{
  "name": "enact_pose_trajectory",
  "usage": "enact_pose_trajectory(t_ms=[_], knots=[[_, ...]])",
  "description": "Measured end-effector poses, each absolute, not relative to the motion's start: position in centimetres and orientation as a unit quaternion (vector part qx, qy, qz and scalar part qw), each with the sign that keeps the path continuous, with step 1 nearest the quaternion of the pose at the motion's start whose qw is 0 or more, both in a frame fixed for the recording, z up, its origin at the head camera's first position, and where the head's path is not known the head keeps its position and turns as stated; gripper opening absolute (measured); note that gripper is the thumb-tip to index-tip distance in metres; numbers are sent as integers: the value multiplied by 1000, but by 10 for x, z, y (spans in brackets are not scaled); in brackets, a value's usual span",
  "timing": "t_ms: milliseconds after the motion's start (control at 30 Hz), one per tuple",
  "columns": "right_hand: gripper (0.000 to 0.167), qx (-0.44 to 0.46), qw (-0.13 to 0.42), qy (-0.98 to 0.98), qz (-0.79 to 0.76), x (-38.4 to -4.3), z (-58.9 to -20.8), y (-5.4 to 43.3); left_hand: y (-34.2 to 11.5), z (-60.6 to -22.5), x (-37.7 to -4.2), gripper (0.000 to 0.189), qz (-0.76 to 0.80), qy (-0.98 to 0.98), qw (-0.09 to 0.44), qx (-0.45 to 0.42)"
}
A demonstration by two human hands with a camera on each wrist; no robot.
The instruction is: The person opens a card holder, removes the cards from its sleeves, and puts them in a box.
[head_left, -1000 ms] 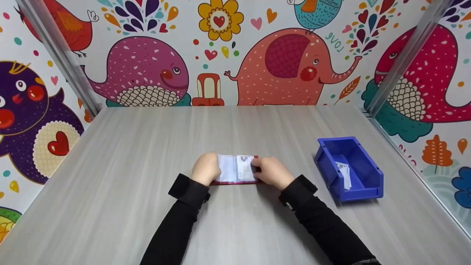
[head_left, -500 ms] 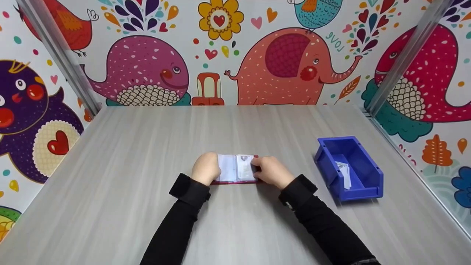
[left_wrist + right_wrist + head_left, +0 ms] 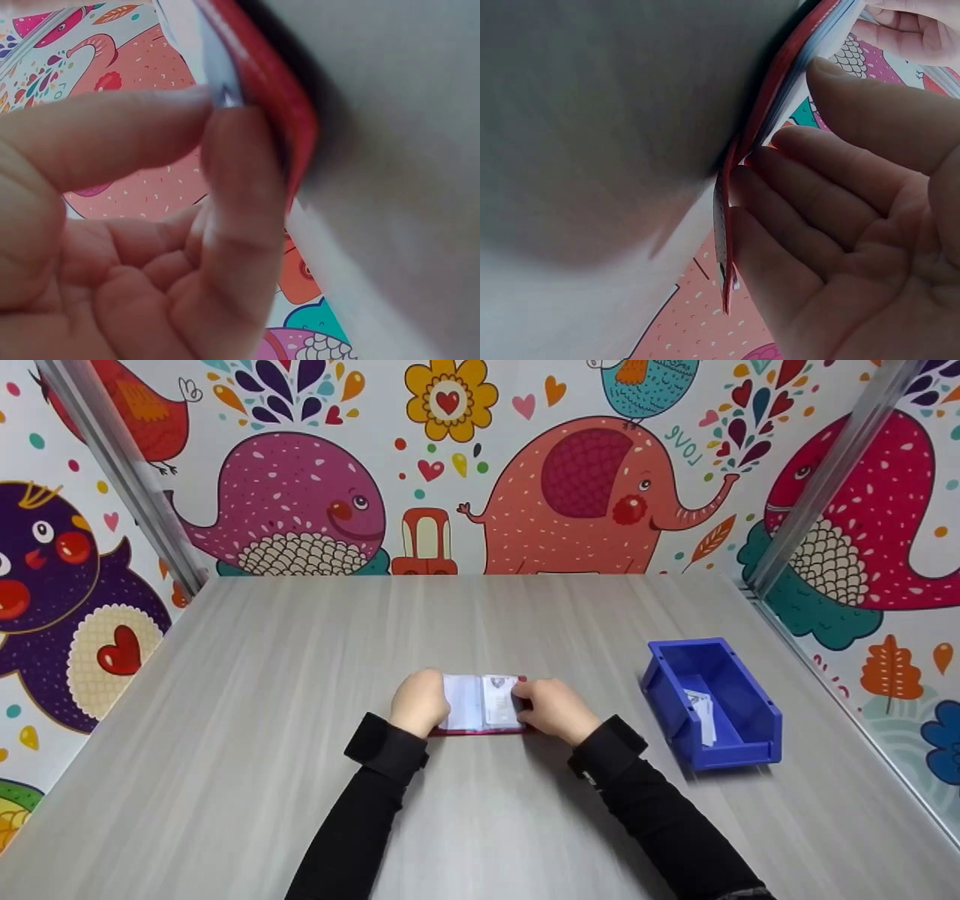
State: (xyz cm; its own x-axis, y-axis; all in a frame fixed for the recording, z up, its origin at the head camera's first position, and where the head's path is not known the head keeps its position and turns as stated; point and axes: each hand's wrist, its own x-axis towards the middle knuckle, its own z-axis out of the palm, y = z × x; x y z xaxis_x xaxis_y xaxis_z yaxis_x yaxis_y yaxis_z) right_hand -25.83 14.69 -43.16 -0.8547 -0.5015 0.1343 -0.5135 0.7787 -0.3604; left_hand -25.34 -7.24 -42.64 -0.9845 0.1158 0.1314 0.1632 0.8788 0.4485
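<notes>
Nothing visibly moves: your left hand [image 3: 420,702] pinches the booklet [image 3: 472,705], right hand [image 3: 556,708] touches it; slipping could close it.

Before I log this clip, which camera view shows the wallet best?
The head view: the wallet is open between the left hand and right hand, inside facing up. The left wrist view catches only a close-up corner; the right wrist view shows it mostly edge-on.

A blue bin [image 3: 739,754] holding white slips [image 3: 705,718] stands on the counter [image 3: 262,675] at 4 o'clock in the head view. The printed wall [image 3: 510,435] shows a flower [image 3: 450,399] at 12, an elephant [image 3: 570,540] at 1 and a whale [image 3: 292,484] at 10; a metal post [image 3: 831,472] rises at 2.
</notes>
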Motion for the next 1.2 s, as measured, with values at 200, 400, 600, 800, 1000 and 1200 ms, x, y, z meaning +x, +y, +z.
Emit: enact_pose_trajectory(t_ms=[200,400,600,800,1000,1200], knots=[[28,270,16,-942,199,-258,-431,147,-71,-422,-255,9,-247,-965,60,-62],[29,270,14,-941,205,-259,-432,147,-65,-417,-253,3,-287,-952,69,-85],[27,269,13,-941,204,-258,-432,147,-56,-416,-251,28,-326,-939,48,-96],[26,273,21,-941,199,-258,-432,148,-47,-418,-252,27,-337,-936,35,-99],[28,275,25,-941,197,-258,-432,148,-41,-419,-250,23,-330,-937,17,-113],[28,280,26,-939,197,-258,-432,148,-38,-422,-250,21,-333,-935,5,-124]])
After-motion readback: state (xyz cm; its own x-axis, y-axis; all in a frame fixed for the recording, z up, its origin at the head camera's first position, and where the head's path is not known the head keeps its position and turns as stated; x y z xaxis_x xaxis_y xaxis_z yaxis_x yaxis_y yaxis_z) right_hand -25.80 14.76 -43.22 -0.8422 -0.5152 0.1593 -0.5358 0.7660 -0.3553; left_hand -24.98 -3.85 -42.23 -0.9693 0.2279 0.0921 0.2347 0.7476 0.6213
